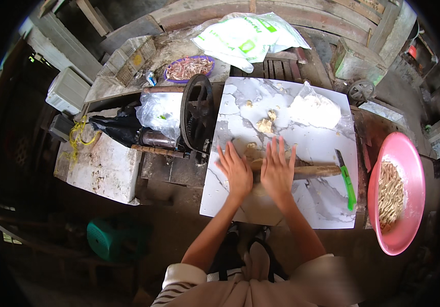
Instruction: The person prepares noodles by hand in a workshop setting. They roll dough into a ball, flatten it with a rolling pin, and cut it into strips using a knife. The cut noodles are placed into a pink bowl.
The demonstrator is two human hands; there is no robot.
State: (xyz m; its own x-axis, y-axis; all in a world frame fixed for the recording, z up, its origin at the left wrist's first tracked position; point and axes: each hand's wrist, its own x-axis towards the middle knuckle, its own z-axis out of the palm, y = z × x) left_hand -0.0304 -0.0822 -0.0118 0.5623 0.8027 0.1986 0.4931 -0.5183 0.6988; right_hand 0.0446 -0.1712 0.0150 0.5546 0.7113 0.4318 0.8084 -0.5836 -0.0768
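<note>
My left hand [235, 171] and my right hand [278, 169] lie flat, fingers spread, on a wooden rolling pin [319, 171]. The pin sticks out to the right beyond my right hand. What lies under it is mostly hidden by my hands. Beneath is a white marble-patterned board [220, 197]. Just beyond my fingers sit torn lumps of pale dough [265, 125] and scattered crumbs. A clear bag of white powder [314, 108] stands at the board's far right. A green utility knife [349, 188], blade out, is beside the pin's right end.
A pink basin [418, 189] of floured strips stands right of the board. To the left is a machine with a dark flywheel [197, 115] and a plastic bag [161, 110] on it. Behind are a purple-rimmed plate [167, 78] of strips and a large white bag [250, 38].
</note>
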